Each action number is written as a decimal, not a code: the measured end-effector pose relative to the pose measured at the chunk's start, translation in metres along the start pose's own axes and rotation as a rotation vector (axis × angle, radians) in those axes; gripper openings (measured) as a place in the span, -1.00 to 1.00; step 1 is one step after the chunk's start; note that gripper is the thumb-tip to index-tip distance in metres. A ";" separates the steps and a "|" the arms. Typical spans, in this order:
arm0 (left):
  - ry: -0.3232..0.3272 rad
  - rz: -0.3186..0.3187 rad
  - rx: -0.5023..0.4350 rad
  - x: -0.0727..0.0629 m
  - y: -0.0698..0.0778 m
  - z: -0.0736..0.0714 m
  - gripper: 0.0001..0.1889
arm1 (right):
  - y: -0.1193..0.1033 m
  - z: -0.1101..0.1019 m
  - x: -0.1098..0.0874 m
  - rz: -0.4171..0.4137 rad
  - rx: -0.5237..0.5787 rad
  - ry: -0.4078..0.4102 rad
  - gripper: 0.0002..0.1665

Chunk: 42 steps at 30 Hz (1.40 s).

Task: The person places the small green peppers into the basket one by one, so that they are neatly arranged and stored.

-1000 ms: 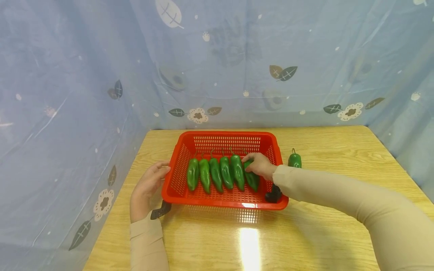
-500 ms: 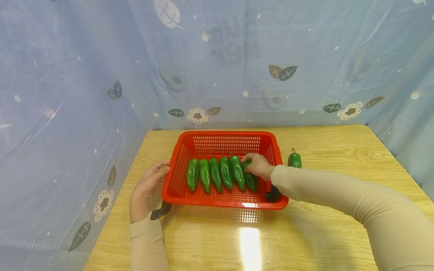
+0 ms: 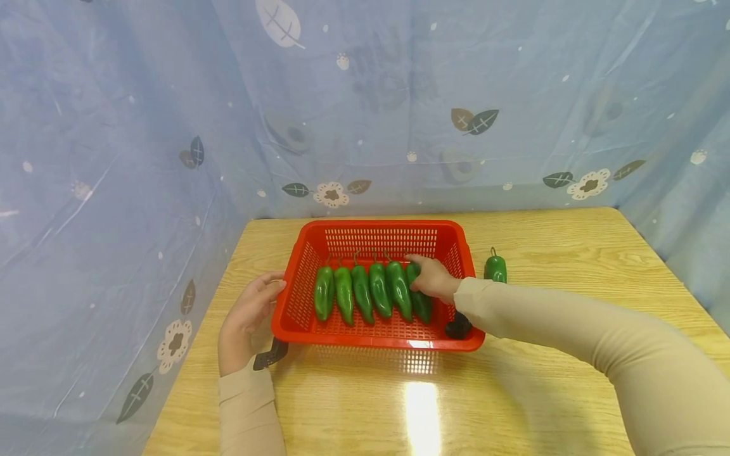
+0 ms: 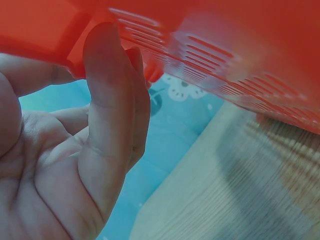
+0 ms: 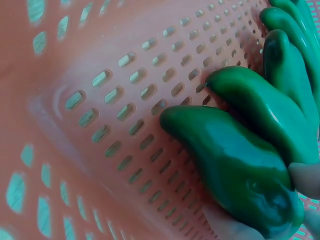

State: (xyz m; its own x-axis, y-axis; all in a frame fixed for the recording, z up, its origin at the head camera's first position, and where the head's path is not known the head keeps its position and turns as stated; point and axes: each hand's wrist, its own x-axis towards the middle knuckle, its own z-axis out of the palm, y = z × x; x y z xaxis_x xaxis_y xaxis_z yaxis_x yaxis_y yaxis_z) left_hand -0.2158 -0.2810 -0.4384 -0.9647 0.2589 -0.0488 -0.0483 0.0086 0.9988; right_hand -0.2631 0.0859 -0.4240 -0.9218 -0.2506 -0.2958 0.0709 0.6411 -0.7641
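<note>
A red plastic basket (image 3: 376,342) with slotted walls holds a row of long green peppers (image 3: 362,294), lying side by side with their stems to the back. My right hand (image 3: 436,278) is inside, over the rightmost pepper (image 3: 422,303), its index finger and thumb spread apart. In the right wrist view, fingertips and thumb lie on either side of that pepper (image 5: 225,160), close against it. My left hand (image 3: 253,304) is at the basket's left side, fingertips against the outside under the rim; in the left wrist view a finger (image 4: 107,100) touches the red wall (image 4: 210,30).
Another green pepper (image 3: 495,268) lies on the wooden table (image 3: 570,253) right of the basket, partly hidden by the right sleeve. A patterned blue curtain (image 3: 353,126) hangs behind and left. Black wrist mounts (image 3: 270,354) sit at both wrists.
The rightmost pepper shifted slightly left with my right hand, then stayed put. The right fingers have since spread wider around it. My left hand and the basket have not visibly moved.
</note>
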 end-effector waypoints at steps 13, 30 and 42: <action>0.006 -0.011 0.008 0.000 -0.001 0.000 -0.60 | 0.000 0.000 0.002 0.091 0.045 -0.043 0.04; 0.012 -0.003 0.002 -0.001 0.000 0.001 -0.64 | -0.002 -0.007 -0.001 0.122 0.031 -0.029 0.00; 0.025 -0.008 0.015 -0.002 0.002 0.003 -0.61 | -0.003 -0.012 -0.004 0.158 0.094 -0.090 -0.02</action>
State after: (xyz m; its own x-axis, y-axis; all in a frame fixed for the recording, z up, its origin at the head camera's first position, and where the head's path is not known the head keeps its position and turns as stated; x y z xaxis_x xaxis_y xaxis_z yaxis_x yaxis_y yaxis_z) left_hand -0.2136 -0.2786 -0.4364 -0.9705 0.2345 -0.0565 -0.0519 0.0255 0.9983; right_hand -0.2645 0.0936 -0.4132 -0.8589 -0.2184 -0.4632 0.2515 0.6080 -0.7530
